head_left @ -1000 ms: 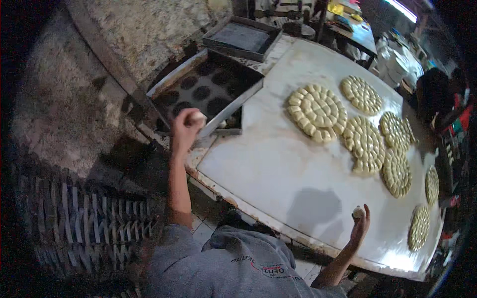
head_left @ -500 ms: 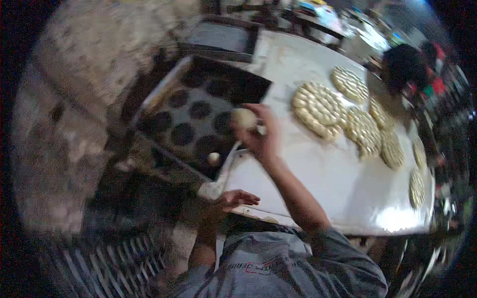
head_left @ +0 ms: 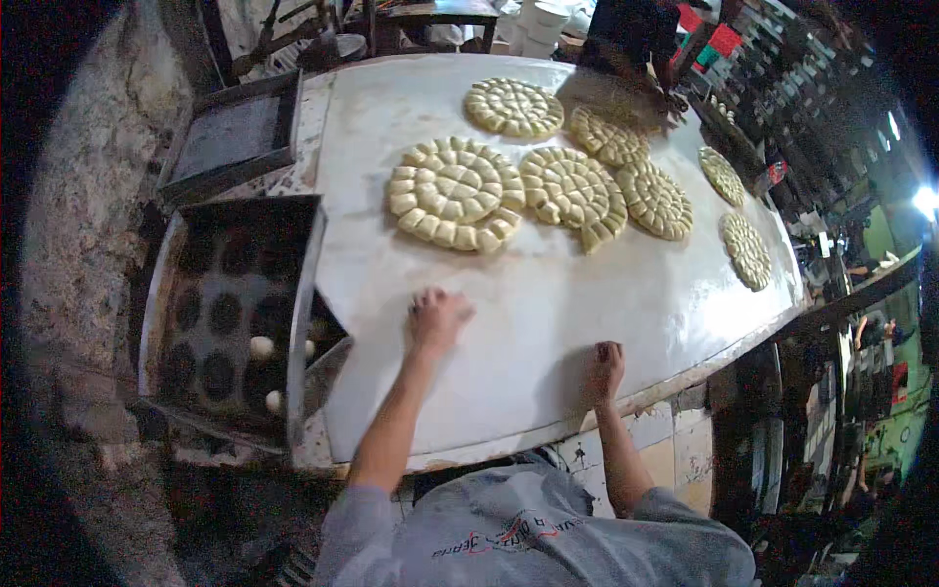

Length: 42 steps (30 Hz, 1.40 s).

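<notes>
My left hand point(head_left: 440, 319) hovers low over or rests on the white tabletop point(head_left: 509, 303), palm down. Motion blurs its fingers, and whatever may be under them is hidden. Farther right, near the table's front edge, my right hand point(head_left: 607, 370) is held with its fingers curled in; its palm is hidden. Pale dough balls point(head_left: 262, 347) lie in the deep dark metal tray point(head_left: 147, 313) left of my left hand. Beyond my hands sit several coiled rounds of cut dough point(head_left: 456, 186), scored into small pieces.
A second, shallower tray point(head_left: 230, 132) lies at the back left. Across the table another person's hands point(head_left: 673, 106) are near a dough round. At the far end stand white buckets point(head_left: 540, 24). A rough wall point(head_left: 83, 245) runs along the left.
My view has swung right. My right hand, over the tray with a dough ball before, is now above the table's front part. My left hand has come forward onto the table area.
</notes>
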Each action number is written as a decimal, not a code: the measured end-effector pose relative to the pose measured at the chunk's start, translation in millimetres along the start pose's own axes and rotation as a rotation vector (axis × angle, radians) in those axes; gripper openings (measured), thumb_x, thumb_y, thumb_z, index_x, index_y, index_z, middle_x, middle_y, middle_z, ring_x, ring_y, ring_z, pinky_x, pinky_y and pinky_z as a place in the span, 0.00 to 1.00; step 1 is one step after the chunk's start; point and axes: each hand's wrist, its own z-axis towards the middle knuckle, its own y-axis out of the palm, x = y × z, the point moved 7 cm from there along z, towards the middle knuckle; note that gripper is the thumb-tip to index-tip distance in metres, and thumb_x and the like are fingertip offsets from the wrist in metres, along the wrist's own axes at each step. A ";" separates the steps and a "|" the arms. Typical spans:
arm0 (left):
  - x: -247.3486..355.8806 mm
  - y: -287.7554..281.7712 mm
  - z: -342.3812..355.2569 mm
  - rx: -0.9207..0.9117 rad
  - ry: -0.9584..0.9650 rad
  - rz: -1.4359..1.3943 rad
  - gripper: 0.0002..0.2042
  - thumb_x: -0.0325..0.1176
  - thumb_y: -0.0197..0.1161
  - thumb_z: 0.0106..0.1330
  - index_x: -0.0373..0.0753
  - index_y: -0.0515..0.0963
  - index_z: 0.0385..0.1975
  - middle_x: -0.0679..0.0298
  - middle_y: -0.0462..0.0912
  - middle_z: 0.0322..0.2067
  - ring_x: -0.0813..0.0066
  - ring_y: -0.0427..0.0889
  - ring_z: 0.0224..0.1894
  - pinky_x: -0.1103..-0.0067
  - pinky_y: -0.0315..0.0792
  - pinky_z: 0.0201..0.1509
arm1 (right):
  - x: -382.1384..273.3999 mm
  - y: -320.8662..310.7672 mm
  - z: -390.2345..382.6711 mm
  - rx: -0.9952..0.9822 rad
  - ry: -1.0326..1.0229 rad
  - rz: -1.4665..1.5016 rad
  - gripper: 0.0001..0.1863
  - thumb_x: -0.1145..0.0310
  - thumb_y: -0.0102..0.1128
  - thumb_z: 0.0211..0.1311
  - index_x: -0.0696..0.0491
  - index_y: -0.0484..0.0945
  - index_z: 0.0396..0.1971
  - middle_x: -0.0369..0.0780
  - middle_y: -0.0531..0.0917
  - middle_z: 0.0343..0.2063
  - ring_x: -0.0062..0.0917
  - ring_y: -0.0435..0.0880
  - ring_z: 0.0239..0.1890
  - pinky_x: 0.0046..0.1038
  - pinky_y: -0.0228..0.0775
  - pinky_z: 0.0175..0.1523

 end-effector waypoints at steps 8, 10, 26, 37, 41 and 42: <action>-133.9 116.0 149.1 0.965 -0.681 -1.029 0.30 0.50 0.55 0.58 0.35 0.61 0.54 0.46 0.61 0.54 0.56 0.60 0.56 0.65 0.57 0.57 | -44.1 93.9 -11.7 -0.196 -0.586 -0.981 0.07 0.75 0.57 0.44 0.53 0.73 0.27 0.39 0.74 0.33 0.37 0.71 0.37 0.35 0.65 0.41; -115.3 144.8 137.1 0.812 -0.872 -1.476 0.36 0.52 0.57 0.57 0.36 0.53 0.60 0.49 0.58 0.56 0.66 0.62 0.55 0.71 0.61 0.55 | -39.8 90.8 -5.3 -0.250 -0.589 -0.945 0.07 0.74 0.58 0.43 0.53 0.73 0.26 0.39 0.75 0.32 0.37 0.71 0.37 0.35 0.65 0.41; 23.5 56.1 -70.8 0.098 -0.488 -1.187 0.11 0.37 0.56 0.60 0.35 0.76 0.32 0.66 0.78 0.29 0.81 0.74 0.28 0.84 0.68 0.30 | -12.5 202.0 -43.7 -0.839 -0.681 -0.998 0.14 0.58 0.52 0.57 0.50 0.76 0.37 0.39 0.78 0.39 0.34 0.74 0.39 0.33 0.61 0.47; 83.8 -22.3 -133.5 0.105 0.079 0.122 0.17 0.43 0.67 0.45 0.40 0.74 0.30 0.60 0.72 0.35 0.62 0.68 0.43 0.66 0.64 0.45 | -66.7 -62.5 68.3 -0.328 -0.686 -1.444 0.23 0.60 0.61 0.45 0.54 0.69 0.41 0.44 0.72 0.36 0.38 0.67 0.43 0.37 0.60 0.48; 17.1 -16.5 -51.2 0.438 -0.148 0.206 0.11 0.40 0.66 0.44 0.42 0.76 0.22 0.60 0.75 0.29 0.61 0.71 0.38 0.67 0.66 0.41 | -98.4 -5.6 121.8 -0.013 -0.932 -1.319 0.17 0.61 0.60 0.47 0.55 0.72 0.35 0.43 0.74 0.37 0.37 0.68 0.42 0.36 0.60 0.47; 9.7 -3.2 -26.5 0.500 -0.226 0.256 0.09 0.40 0.65 0.44 0.42 0.76 0.18 0.59 0.76 0.26 0.60 0.72 0.36 0.67 0.66 0.41 | -90.0 1.4 139.2 -0.032 -1.023 -1.298 0.14 0.63 0.60 0.48 0.56 0.73 0.31 0.42 0.74 0.37 0.37 0.68 0.42 0.36 0.60 0.47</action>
